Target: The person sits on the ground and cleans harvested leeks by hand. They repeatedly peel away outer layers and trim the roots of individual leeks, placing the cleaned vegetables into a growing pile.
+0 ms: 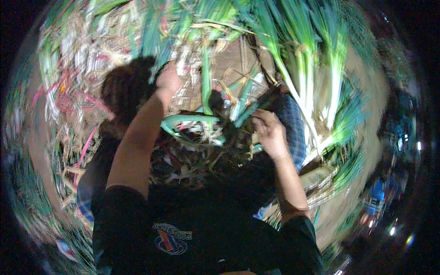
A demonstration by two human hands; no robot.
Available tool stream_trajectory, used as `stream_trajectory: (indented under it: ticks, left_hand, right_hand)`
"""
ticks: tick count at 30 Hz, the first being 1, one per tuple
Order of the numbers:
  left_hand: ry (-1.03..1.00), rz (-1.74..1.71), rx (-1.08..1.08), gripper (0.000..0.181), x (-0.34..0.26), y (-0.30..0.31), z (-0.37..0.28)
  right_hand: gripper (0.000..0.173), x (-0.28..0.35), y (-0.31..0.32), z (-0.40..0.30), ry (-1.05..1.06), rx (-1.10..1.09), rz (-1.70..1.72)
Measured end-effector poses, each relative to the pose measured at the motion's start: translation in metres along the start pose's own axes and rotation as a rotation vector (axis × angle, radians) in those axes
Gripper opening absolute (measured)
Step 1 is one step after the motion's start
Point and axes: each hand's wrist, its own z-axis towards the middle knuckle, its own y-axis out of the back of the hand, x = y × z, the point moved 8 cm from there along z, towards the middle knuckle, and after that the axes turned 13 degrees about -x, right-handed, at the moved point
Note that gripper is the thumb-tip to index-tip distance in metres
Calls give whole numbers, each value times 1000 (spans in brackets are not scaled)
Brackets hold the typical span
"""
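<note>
My left hand (169, 78) reaches forward to the near ends of bundled green onions (165, 37); blur and shadow hide its fingers, so I cannot tell whether it grips anything. Nearer my body, my right hand (270, 132) hovers with bent fingers beside my knee in checked cloth; whether something thin is between the fingertips is unclear. Loose green leaves (192, 118) and trimmings lie between the two hands. To the right of my knee, long leeks or green onions (304, 75) with white stalks lie side by side, one slanting down across the others.
Many tied bundles (75, 48) spread over the ground at upper left. Pink and red ties (67, 99) lie tangled among dry roots. More green stalks (347, 127) rest at right on bare ground (367, 79). Small lights and blue items show in the dark far right.
</note>
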Motion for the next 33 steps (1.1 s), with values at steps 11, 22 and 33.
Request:
stream_trajectory:
  ticks: [11, 22, 33]
  left_hand:
    - [384, -1075, 1025, 30, -72, 31, -83]
    - [645, -1676, 649, 43, -115, 88, -46]
    - [615, -1556, -110, 35, -47, 116, -41]
  right_hand:
    - [87, 48, -108, -42, -529, 280, 709]
    - [22, 142, -58, -131, -666, 577, 1379]
    - [52, 95, -57, -95, -79, 189, 261]
